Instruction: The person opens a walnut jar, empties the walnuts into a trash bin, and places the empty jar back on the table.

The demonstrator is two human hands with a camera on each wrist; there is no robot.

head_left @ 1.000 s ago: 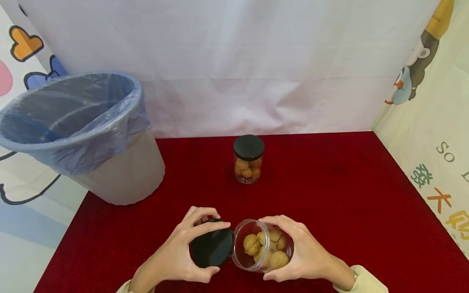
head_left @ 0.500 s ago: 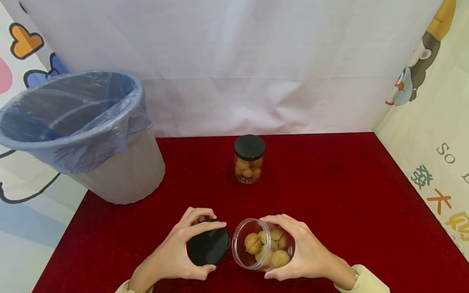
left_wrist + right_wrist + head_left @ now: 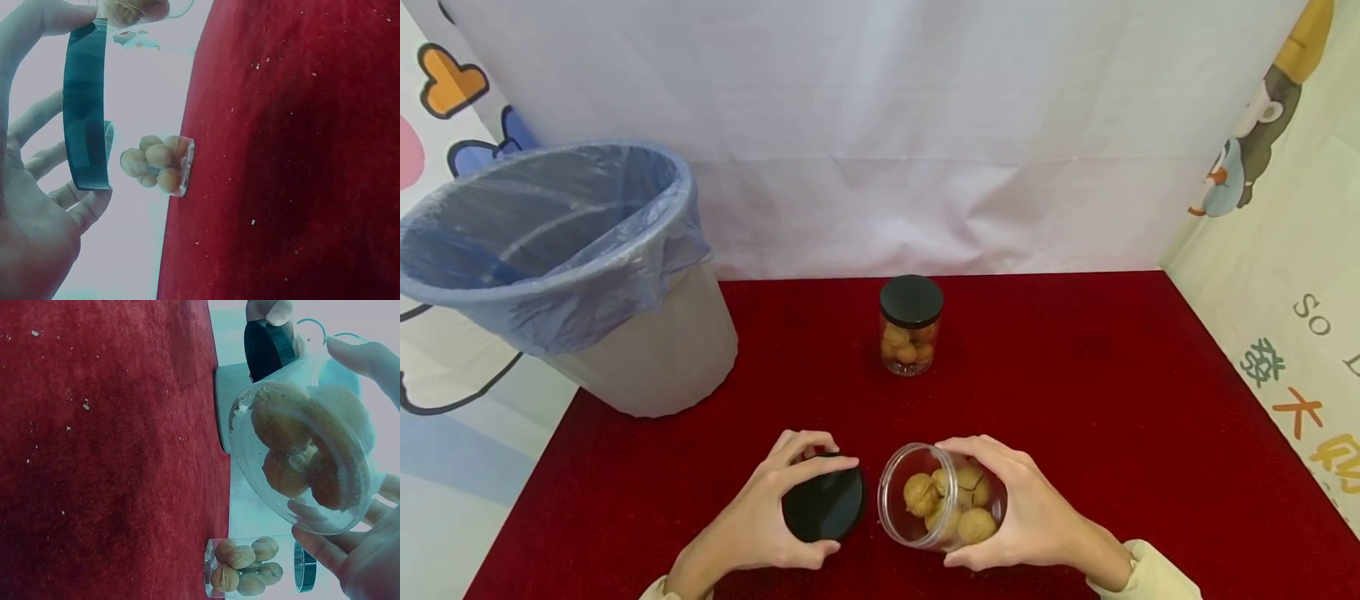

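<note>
Tilted jar — inside right grip

I am gripping a black lid in my left hand and holding a tilted jar of walnuts in my right hand, its mouth facing the lid from just beside, well away from the far edge of the red table. A closed jar is standing near that edge's middle, and a bin is covering the far left corner.

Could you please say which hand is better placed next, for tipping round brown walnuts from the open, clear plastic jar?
Likely the right hand: it grips the jar, uncapped and tilted leftward, while the left hand holds the round black lid.
</note>
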